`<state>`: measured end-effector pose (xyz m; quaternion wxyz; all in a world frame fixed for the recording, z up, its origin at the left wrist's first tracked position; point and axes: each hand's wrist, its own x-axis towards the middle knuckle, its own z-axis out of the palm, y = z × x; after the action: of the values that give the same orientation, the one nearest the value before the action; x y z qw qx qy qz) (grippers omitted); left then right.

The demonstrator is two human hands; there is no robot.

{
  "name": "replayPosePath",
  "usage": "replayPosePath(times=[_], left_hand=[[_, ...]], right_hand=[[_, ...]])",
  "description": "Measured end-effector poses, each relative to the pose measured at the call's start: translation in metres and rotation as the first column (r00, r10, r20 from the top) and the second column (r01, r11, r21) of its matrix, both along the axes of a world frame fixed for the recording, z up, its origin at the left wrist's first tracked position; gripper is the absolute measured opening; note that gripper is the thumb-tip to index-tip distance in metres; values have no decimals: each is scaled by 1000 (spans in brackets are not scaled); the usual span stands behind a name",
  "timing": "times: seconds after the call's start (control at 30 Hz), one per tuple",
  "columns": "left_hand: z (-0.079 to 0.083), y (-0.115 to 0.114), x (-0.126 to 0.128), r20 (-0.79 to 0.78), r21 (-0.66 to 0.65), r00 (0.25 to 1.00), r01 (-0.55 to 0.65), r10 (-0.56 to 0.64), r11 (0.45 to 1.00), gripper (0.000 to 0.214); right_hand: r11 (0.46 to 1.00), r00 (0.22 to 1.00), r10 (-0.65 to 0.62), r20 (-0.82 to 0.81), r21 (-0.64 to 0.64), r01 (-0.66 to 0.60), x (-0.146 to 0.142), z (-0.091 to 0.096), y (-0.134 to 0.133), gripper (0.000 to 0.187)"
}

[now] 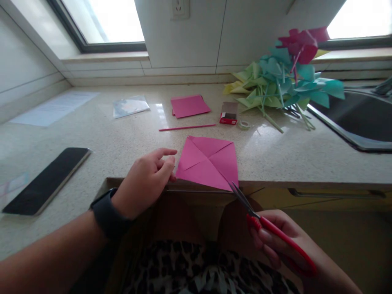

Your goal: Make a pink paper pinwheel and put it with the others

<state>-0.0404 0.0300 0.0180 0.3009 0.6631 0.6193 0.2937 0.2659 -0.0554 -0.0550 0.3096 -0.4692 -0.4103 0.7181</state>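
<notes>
A creased pink paper square (208, 162) lies at the front edge of the speckled counter (122, 139). My left hand (143, 181) pinches its left corner, fingers pressed together. My right hand (280, 241) grips red-handled scissors (263, 222) below the counter edge. Their open blades touch the paper's near right corner.
A black phone (47, 179) lies at the left. Farther back are a pink paper stack (189, 105), a thin pink stick (186, 128), a small red box (229, 113), a tape roll (244, 124) and a heap of paper pinwheels (284, 73). A sink (358, 118) is at the right.
</notes>
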Motion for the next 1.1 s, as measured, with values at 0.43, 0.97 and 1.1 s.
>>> replayPosePath(times=[0.43, 0.97, 1.1], left_hand=[[-18, -50, 38, -377, 353, 828, 543, -416, 762, 41], [-45, -34, 48, 158, 151, 945, 264, -287, 953, 33], [-45, -31, 45, 300, 44, 938, 168, -174, 985, 25]], right_hand=[[992, 979, -125, -158, -9, 125, -1, 1, 7, 38], [991, 981, 50, -185, 129, -26, 0, -4, 2, 39], [991, 979, 47, -197, 134, -21, -6, -4, -2, 36]])
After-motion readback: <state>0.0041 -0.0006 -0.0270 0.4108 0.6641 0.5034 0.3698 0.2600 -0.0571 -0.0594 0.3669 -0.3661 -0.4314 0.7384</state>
